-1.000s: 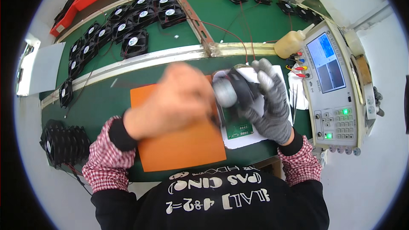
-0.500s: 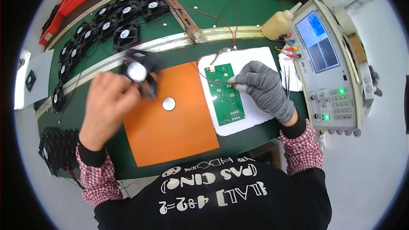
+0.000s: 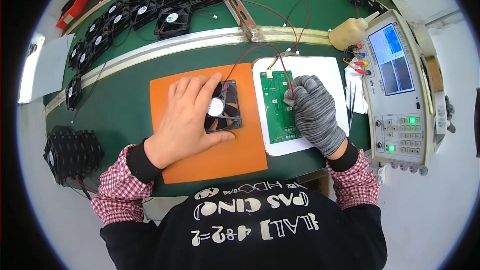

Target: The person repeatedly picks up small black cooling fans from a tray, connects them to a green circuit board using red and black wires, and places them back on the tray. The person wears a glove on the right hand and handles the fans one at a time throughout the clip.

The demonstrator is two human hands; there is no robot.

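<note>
A black square cooling fan (image 3: 232,114) with a white round hub label lies on the orange mat (image 3: 220,162). My bare left hand (image 3: 187,112) grips it from the left, fingers along its far edge and thumb at its near edge. A red-and-black lead (image 3: 263,46) arcs from the fan to my right hand (image 3: 315,112), which wears a grey knitted glove. Those fingers are closed in a pinch on the lead's end, over the green circuit board (image 3: 276,120). The connector itself is hidden by the glove. Beneath the board is a white pad (image 3: 330,70).
Several black fans (image 3: 170,20) stand on the far green bench behind a metal rail (image 3: 200,36). A fan stack (image 3: 72,155) is at left. To the right are a bottle (image 3: 347,34), tweezers (image 3: 351,97) and a tester with a screen (image 3: 392,60).
My left hand has brought the fan down onto the mat, over where a silver-white disc lay; the disc no longer shows. My right hand, still pinching the lead, has closed more tightly over the board.
</note>
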